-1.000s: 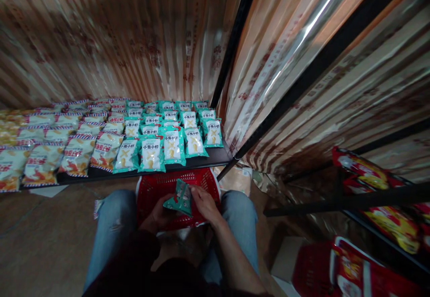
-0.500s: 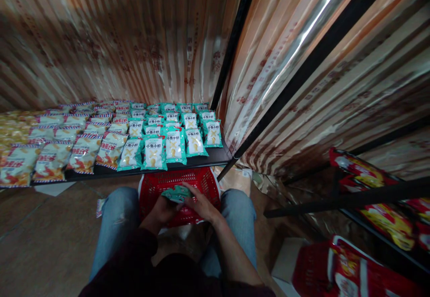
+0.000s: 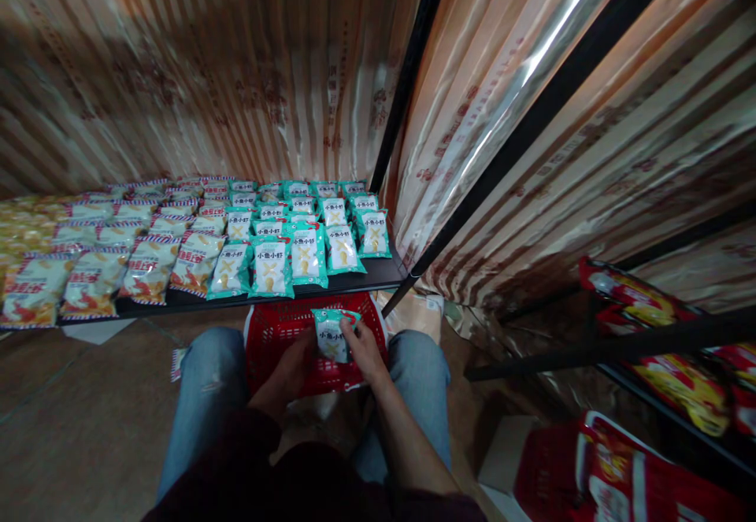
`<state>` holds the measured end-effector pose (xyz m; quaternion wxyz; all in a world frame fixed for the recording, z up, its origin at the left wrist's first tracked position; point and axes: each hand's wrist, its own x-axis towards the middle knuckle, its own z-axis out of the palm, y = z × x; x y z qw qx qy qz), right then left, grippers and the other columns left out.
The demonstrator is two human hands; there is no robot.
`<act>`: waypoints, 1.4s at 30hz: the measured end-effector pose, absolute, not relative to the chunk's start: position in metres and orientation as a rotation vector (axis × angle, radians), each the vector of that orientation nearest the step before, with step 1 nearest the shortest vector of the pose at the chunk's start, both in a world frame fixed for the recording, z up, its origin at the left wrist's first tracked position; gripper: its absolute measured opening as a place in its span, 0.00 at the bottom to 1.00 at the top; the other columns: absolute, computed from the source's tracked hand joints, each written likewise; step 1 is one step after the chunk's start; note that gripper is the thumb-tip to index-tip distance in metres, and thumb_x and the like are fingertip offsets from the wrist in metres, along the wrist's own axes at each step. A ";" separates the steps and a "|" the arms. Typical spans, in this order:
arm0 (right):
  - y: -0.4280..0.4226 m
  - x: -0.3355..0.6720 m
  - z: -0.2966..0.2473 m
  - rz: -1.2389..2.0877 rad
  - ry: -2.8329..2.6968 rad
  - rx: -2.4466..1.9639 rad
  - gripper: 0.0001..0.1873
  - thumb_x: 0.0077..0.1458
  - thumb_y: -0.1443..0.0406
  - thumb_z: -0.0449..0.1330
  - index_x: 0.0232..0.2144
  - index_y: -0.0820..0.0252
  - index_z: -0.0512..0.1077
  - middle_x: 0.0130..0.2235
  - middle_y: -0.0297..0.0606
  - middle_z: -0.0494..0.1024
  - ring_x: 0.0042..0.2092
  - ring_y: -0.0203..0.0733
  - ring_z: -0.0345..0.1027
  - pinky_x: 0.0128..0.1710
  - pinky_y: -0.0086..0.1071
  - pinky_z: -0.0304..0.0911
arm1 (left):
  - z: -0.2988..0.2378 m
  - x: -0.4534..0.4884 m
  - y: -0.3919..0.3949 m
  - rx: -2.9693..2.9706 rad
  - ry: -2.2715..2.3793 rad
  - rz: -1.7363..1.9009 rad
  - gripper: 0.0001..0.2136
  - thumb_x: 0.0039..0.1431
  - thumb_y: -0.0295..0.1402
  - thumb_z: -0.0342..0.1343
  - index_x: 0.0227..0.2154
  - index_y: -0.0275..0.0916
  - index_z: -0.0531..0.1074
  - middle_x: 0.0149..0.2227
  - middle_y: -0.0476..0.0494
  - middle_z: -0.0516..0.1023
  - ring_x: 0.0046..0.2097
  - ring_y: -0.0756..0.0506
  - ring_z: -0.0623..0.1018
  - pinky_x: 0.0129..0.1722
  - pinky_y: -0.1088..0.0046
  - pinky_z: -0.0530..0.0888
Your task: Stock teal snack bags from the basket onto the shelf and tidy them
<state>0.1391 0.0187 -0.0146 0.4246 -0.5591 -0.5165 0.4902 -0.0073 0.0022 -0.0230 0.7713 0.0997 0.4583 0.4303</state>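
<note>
My right hand grips a teal snack packet by its right edge, face up, over the red plastic basket that sits between my knees. My left hand rests inside the basket just left of the packet; its fingers are hidden in shadow. Ahead lies a low black shelf with rows of the same teal packets on its right part.
Left of the teal rows, white-and-red striped snack bags and yellow bags fill the shelf. A black upright post rises at the shelf's right corner. Foil sheeting lines the walls. Red snack bags and a red basket stand at right.
The teal packet was turned from crumpled and tilted to face up, and now rests in my right hand alone, slightly further forward over the basket. My left hand dropped away from it.
</note>
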 end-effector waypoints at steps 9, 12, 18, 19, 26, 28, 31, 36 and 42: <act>0.025 0.143 -0.019 1.198 -1.079 -1.597 0.38 0.51 0.38 0.44 0.35 0.63 0.77 0.26 0.40 0.78 0.36 0.47 0.73 0.34 0.33 0.66 | -0.010 0.002 -0.008 0.657 1.158 0.923 0.24 0.41 0.40 0.66 0.42 0.36 0.72 0.45 0.38 0.78 0.47 0.39 0.76 0.49 0.64 0.70; 0.025 0.144 -0.018 1.154 -1.107 -1.654 0.39 0.52 0.38 0.42 0.33 0.63 0.77 0.26 0.40 0.78 0.34 0.46 0.72 0.33 0.32 0.65 | -0.006 0.004 -0.008 0.720 1.270 0.921 0.23 0.39 0.40 0.67 0.39 0.35 0.73 0.42 0.38 0.78 0.46 0.37 0.76 0.47 0.63 0.70; 0.023 0.144 -0.013 1.058 -1.123 -1.713 0.40 0.54 0.39 0.38 0.32 0.62 0.78 0.28 0.43 0.79 0.34 0.46 0.72 0.32 0.32 0.65 | 0.002 0.011 -0.011 0.782 1.323 0.971 0.19 0.41 0.43 0.65 0.36 0.37 0.74 0.40 0.40 0.79 0.44 0.38 0.76 0.47 0.65 0.69; 0.023 0.144 -0.012 1.057 -1.116 -1.717 0.41 0.54 0.39 0.37 0.32 0.62 0.78 0.28 0.44 0.79 0.34 0.46 0.72 0.32 0.32 0.65 | 0.001 0.012 -0.012 0.792 1.332 0.978 0.19 0.42 0.43 0.64 0.35 0.37 0.74 0.40 0.41 0.79 0.43 0.38 0.75 0.46 0.65 0.69; 0.024 0.151 -0.009 1.110 -1.132 -1.591 0.36 0.56 0.41 0.39 0.38 0.60 0.75 0.32 0.40 0.79 0.40 0.46 0.71 0.41 0.34 0.65 | 0.007 0.020 -0.006 0.827 1.397 1.044 0.17 0.45 0.45 0.61 0.34 0.37 0.73 0.37 0.40 0.78 0.41 0.39 0.75 0.45 0.67 0.68; 0.024 0.152 -0.007 1.085 -1.169 -1.550 0.34 0.56 0.42 0.41 0.38 0.60 0.74 0.35 0.39 0.78 0.41 0.45 0.70 0.43 0.34 0.64 | 0.012 0.023 -0.002 0.816 1.410 1.081 0.17 0.45 0.45 0.61 0.33 0.38 0.73 0.37 0.40 0.78 0.41 0.39 0.75 0.44 0.67 0.68; 0.021 0.152 -0.002 1.080 -1.256 -1.478 0.31 0.56 0.43 0.44 0.39 0.60 0.72 0.35 0.37 0.77 0.39 0.42 0.69 0.41 0.32 0.64 | 0.016 0.028 0.001 0.806 1.408 1.121 0.18 0.46 0.47 0.59 0.34 0.38 0.72 0.36 0.40 0.79 0.40 0.40 0.76 0.43 0.67 0.69; 0.017 0.150 0.004 1.115 -1.318 -1.443 0.26 0.54 0.45 0.50 0.42 0.59 0.71 0.34 0.36 0.77 0.36 0.41 0.69 0.37 0.30 0.64 | 0.014 0.030 -0.002 0.808 1.405 1.123 0.20 0.48 0.50 0.56 0.36 0.38 0.71 0.39 0.39 0.78 0.41 0.40 0.76 0.44 0.66 0.70; 0.016 0.150 0.001 1.017 -1.320 -1.496 0.25 0.56 0.47 0.48 0.38 0.60 0.71 0.31 0.34 0.75 0.32 0.39 0.67 0.32 0.27 0.60 | 0.010 0.029 -0.005 0.798 1.344 1.146 0.22 0.48 0.50 0.57 0.38 0.37 0.71 0.41 0.39 0.77 0.43 0.41 0.75 0.44 0.67 0.70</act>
